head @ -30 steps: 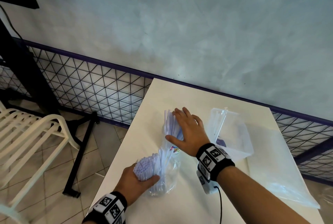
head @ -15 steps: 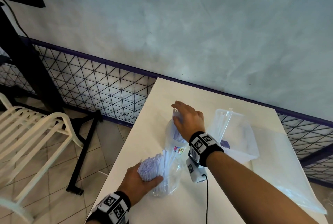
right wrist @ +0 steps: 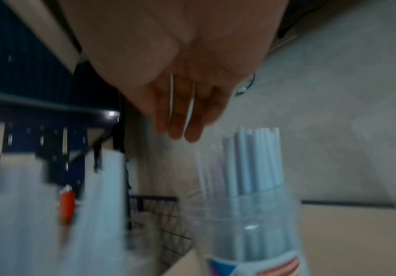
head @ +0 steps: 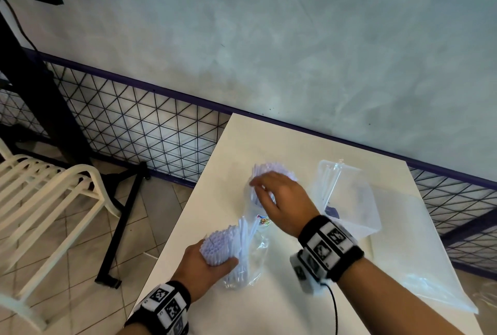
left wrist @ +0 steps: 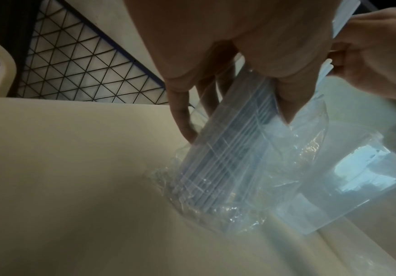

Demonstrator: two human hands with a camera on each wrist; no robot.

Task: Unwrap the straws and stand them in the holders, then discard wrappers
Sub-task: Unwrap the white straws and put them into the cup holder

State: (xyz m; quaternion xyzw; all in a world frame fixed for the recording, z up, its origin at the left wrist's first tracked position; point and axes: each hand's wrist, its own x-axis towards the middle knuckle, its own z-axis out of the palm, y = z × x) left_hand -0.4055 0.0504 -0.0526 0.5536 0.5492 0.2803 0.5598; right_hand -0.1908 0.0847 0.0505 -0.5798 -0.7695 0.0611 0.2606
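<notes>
My left hand (head: 207, 267) grips a thick bundle of white straws (head: 219, 243) that stands in its crumpled clear wrapper (head: 255, 259) on the white table (head: 269, 307). In the left wrist view the fingers (left wrist: 289, 97) curl round the wrapped bundle (left wrist: 227, 149). Behind it stands a clear labelled cup holder (head: 262, 220) packed with white straws (head: 271, 169). My right hand (head: 266, 189) hovers just over their tops, blurred. In the right wrist view its fingers (right wrist: 180, 121) hang straight above the straws (right wrist: 256, 158) in the cup (right wrist: 251, 233), holding nothing that I can make out.
A clear plastic tub (head: 357, 208) with a few thin straws stands right of the cup. A large clear plastic bag (head: 419, 254) lies along the table's right side. A white slatted chair (head: 40, 200) and black mesh fence (head: 134, 124) are to the left.
My right hand lay flat on the straw tops in the cup, then curled over them, and now has lifted a little off them. The left hand keeps its grip on the bundle.
</notes>
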